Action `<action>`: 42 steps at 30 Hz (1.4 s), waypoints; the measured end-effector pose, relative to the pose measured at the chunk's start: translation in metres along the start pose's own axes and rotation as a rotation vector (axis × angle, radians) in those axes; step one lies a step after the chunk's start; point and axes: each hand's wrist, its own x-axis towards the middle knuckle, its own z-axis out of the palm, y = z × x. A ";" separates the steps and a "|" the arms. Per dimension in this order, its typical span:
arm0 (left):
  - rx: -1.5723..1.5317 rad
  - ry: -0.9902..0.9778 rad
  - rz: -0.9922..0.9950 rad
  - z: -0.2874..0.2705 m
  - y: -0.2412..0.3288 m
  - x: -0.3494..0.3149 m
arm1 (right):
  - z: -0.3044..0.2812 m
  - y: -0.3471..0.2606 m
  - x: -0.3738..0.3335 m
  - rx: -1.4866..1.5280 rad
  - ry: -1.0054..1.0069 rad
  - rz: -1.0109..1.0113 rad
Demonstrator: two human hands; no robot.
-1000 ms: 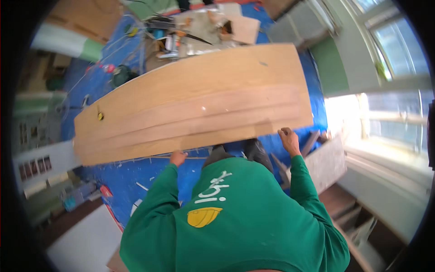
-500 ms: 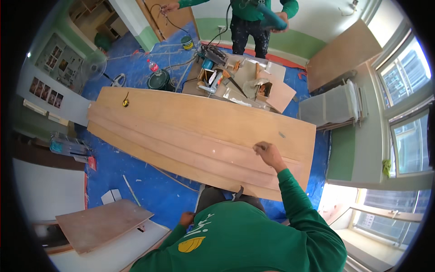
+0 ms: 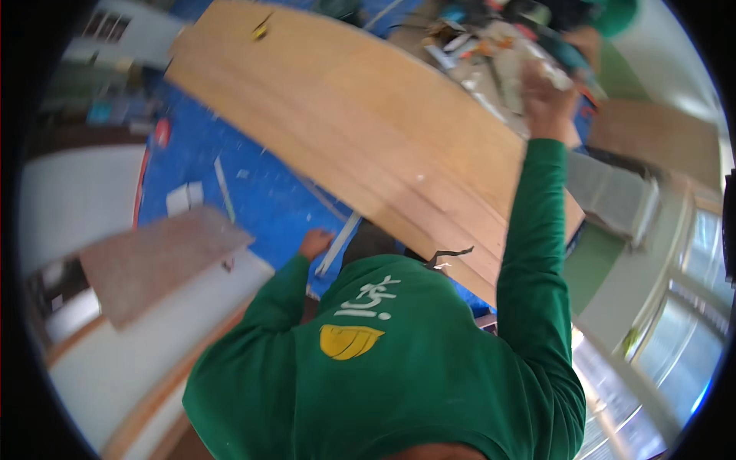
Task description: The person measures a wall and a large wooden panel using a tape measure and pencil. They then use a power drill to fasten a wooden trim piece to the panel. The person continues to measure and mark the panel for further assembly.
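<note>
My right hand [image 3: 546, 100] is stretched far forward over the near side of the cluttered work table [image 3: 491, 107]. Motion smears its fingers, and a whitish shape shows at their tips; I cannot tell whether they hold it. Below my left side, my left hand [image 3: 316, 244] hangs next to a pale strip [image 3: 337, 245], its fingers too blurred to read. A long wooden panel [image 3: 345, 100] lies across in front of me, with narrower wood strips [image 3: 406, 184] along its near side. On its far left end rests a yellow-and-black tape measure [image 3: 261, 32].
A co-worker's green sleeve [image 3: 613, 15] is at the far right, beyond the table's tools. Blue sheeting [image 3: 192, 146] covers the floor. A brown board [image 3: 157, 261] lies at the lower left; another board [image 3: 652, 138] leans near the windows [image 3: 682, 322].
My right hand has gone from above the panel to the tool table, arm extended. The view has turned right and tilted. My left hand stays low at my side.
</note>
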 end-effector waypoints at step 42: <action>-0.004 -0.797 -0.142 0.149 -0.087 -0.400 | 0.061 -0.041 -0.393 -1.089 -0.128 0.410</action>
